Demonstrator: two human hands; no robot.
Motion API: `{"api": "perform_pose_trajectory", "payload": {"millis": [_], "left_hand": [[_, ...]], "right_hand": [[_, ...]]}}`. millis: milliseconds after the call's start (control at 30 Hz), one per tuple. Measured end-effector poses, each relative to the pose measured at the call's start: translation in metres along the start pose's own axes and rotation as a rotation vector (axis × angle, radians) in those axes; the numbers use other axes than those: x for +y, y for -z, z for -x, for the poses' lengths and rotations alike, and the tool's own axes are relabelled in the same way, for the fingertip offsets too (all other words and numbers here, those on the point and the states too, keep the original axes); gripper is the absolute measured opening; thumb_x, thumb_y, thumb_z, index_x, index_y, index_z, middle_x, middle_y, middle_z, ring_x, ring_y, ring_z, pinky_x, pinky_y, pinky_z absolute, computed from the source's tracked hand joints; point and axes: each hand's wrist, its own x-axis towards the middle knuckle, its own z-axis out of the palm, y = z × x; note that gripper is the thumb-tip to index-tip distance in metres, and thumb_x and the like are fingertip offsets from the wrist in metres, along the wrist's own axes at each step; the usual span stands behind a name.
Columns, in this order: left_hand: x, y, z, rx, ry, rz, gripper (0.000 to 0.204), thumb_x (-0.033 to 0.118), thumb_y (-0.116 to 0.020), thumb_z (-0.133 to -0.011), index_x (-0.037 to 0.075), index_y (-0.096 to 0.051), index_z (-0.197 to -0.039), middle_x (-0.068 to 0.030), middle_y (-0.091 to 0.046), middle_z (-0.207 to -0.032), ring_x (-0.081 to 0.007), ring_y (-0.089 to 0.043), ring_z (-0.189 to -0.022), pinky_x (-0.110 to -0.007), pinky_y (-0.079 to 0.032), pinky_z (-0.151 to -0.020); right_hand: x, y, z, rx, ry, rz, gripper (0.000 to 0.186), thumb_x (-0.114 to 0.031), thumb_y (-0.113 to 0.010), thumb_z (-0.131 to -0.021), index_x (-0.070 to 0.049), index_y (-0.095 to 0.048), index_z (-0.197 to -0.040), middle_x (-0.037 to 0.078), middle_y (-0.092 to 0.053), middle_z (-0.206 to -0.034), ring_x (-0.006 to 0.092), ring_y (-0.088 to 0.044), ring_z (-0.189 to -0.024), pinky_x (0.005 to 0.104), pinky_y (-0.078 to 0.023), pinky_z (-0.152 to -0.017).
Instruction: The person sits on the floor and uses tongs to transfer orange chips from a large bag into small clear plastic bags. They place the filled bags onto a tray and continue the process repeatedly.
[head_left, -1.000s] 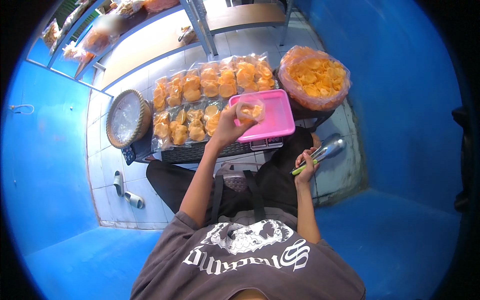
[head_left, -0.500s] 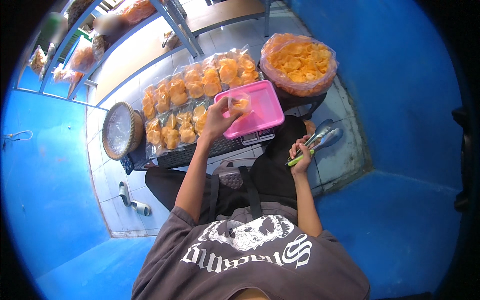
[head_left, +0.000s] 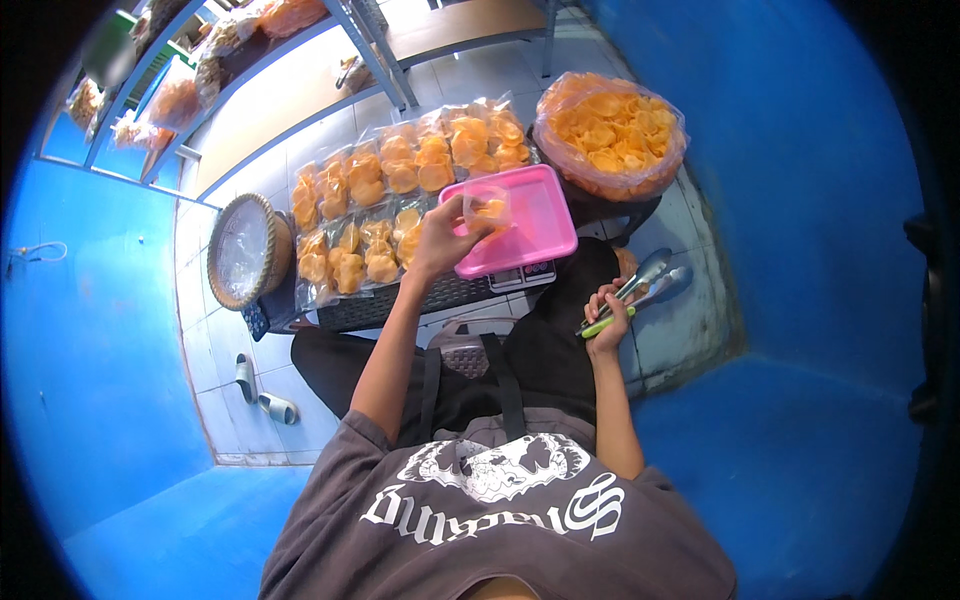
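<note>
My left hand (head_left: 447, 238) is closed on the rim of a small clear plastic bag (head_left: 489, 211) with some orange chips in it. It holds the bag over a pink tray (head_left: 548, 222), which sits on a kitchen scale (head_left: 522, 277). My right hand (head_left: 607, 318) grips metal tongs (head_left: 652, 268) with green handles beside my right knee; the tongs' jaws are apart, with nothing visible between them. Rows of filled clear bags of orange chips (head_left: 433, 163) lie on the dark woven table left of the tray.
A large open plastic bag of loose orange chips (head_left: 615, 135) rests on a dark stool at the far right. On the left stands a wicker basket (head_left: 272, 240) lined with plastic. Slippers (head_left: 277, 408) lie on the tiled floor. A metal-framed shelf (head_left: 290, 110) holds more bags.
The view has shifted slightly. My left hand still holds the bag over the tray, and my right hand keeps the tongs in nearly the same place.
</note>
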Motion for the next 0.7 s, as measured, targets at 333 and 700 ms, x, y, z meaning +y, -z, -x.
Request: {"api": "perform_pose_trajectory", "payload": {"millis": [333, 700], "left_hand": [[0.007, 0.078, 0.046, 0.386, 0.170, 0.684, 0.054, 0.005, -0.078, -0.091, 0.010, -0.053, -0.139, -0.0112, -0.065, -0.125, -0.0205, -0.070, -0.108, -0.029, -0.059, -0.093], [-0.041, 0.201, 0.160, 0.745, 0.338, 0.618, 0.031, 0.011, -0.071, -0.099, 0.004, -0.060, -0.127, -0.0093, -0.070, -0.116, -0.0175, -0.070, -0.103, -0.031, -0.061, -0.080]], "right_hand": [[0.000, 0.008, -0.002, -0.066, -0.045, -0.016, 0.044, -0.008, -0.056, -0.085, -0.008, -0.046, -0.127, 0.010, -0.055, -0.094, 0.0168, -0.049, -0.065, 0.0269, -0.044, -0.051], [-0.001, 0.000, -0.004, -0.089, -0.072, 0.099, 0.039, -0.015, -0.057, -0.086, -0.008, -0.047, -0.123, 0.009, -0.051, -0.091, 0.0148, -0.048, -0.064, 0.0255, -0.042, -0.050]]}}
